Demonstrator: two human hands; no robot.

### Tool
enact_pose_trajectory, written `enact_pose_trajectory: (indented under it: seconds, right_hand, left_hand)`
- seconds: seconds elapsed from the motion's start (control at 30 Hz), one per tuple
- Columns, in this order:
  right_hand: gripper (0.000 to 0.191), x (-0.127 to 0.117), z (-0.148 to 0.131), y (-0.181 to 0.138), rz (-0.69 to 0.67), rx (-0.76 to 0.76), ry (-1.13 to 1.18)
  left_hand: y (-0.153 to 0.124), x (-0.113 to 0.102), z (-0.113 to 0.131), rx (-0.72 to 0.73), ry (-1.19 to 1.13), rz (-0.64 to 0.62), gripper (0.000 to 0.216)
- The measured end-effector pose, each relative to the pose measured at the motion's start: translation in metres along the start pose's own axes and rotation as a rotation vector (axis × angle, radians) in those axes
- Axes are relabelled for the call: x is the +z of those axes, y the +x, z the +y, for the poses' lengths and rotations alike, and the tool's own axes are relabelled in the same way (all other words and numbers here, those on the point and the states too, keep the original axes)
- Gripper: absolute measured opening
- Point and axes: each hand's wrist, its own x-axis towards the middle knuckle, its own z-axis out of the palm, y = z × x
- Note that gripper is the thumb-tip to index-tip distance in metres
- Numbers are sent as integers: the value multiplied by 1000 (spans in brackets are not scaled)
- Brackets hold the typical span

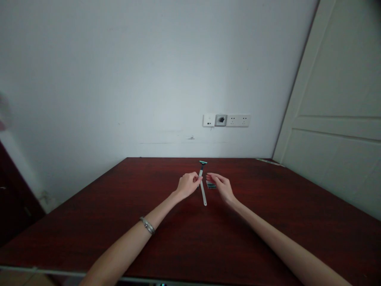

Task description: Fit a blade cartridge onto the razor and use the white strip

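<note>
My left hand is closed, its thumb and fingers pinching the white handle of a razor. The razor stands tilted with its green and dark head at the top. Below the pinch a slim white stick, with a small hole near its end, slants toward me; whether it belongs to the razor I cannot tell. Just to the right is my right hand, fingers stretched toward the razor but apart from it. Partly behind this hand lies a small dark and teal flat item, its kind unclear.
The dark red wooden table reaches back to a white wall. Wall sockets sit above its far edge. A pale panelled door or cabinet side borders the right. A thin strip lies at the far right corner.
</note>
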Motion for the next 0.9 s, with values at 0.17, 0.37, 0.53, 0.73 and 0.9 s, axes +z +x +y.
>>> enact_pose_trajectory:
  seconds: [0.17, 0.37, 0.53, 0.73, 0.9]
  right_hand:
    - [37, 7, -12, -5, -43, 118, 227]
    - [38, 6, -21, -10, -183, 152, 274]
    - [37, 4, -21, -7, -177, 68, 170]
    - [30, 1, -24, -5, -70, -1, 60]
    - [26, 3, -30, -6, 22, 1, 155]
  left_hand:
    - [-10, 6, 14, 110, -73, 19, 32]
    - [-16, 14, 19, 213, -91, 44, 28]
    - [-14, 12, 16, 246, -108, 27, 28]
    - [-9, 8, 6, 271, -180, -92, 34]
    - [2, 2, -13, 155, -349, -144, 52]
